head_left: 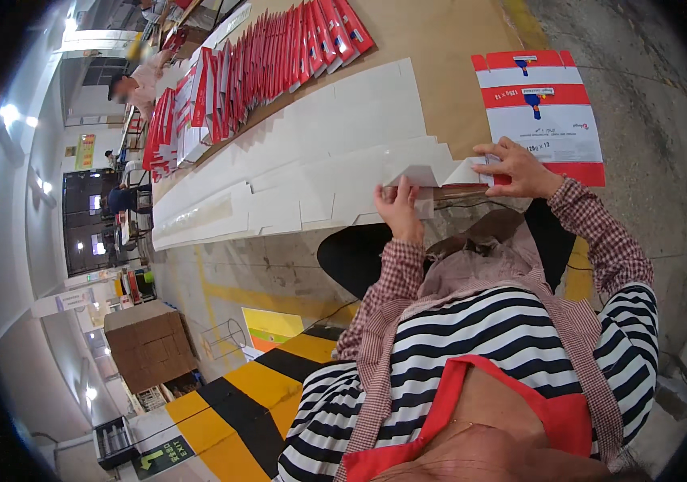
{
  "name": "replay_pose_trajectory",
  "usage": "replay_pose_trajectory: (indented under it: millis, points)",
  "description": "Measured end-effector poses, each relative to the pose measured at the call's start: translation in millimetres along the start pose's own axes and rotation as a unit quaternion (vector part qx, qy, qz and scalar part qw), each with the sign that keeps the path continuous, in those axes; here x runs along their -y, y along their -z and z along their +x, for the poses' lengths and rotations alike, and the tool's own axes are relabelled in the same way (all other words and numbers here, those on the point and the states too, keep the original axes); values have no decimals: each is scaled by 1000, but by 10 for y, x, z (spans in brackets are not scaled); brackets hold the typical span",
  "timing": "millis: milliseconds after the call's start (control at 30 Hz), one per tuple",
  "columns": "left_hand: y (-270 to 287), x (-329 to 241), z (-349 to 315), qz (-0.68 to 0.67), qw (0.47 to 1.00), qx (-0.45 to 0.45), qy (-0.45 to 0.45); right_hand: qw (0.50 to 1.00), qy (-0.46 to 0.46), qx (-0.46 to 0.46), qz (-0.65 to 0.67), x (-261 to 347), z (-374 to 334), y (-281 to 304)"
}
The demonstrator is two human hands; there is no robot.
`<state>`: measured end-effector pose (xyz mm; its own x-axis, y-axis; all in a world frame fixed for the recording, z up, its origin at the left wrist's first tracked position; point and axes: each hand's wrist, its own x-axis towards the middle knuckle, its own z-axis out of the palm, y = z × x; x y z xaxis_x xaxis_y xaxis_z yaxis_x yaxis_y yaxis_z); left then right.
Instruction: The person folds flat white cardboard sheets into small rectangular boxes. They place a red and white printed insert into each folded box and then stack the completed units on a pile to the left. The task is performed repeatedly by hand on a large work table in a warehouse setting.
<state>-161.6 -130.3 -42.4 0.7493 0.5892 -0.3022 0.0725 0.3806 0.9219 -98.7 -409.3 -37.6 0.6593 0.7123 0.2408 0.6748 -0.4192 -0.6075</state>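
My left hand (400,212) is at the near edge of the table, with its fingers closed on a raised flap of a white cardboard sheet (376,165). To its right, my right hand (523,170) pinches a folded white flap between thumb and fingers, beside the lower left of a flat red and white printed carton (548,132). That carton lies printed side up at the table's right end. More white sheets with cut flaps (271,210) overlap in a row running left along the near edge.
A long row of folded red and white cartons (279,60) stands along the table's far side. Brown board (456,48) covers the tabletop. At the far left is another person (147,80). A brown cardboard box (148,344) sits on the floor, left, near a yellow-and-black striped edge (239,402).
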Motion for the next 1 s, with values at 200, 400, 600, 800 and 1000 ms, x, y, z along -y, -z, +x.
replay_pose_trajectory:
  millis: [200,400,600,800,1000]
  points:
    - [-287,36,55,176,942,145,-247,999,32,-23,-28,20,-15,-15]
    - [-918,74,69,503,535,472,-489,994,-42,22,-96,143,-221,193]
    - [-913,208,226,485,544,496,-472,978,-114,-118,-127,129,-432,169]
    - [-975,263,225,546,512,480,-457,981,-114,-100,-124,92,-405,123]
    - [-998,283,220,584,462,481,-462,980,-111,-74,-149,60,-425,27]
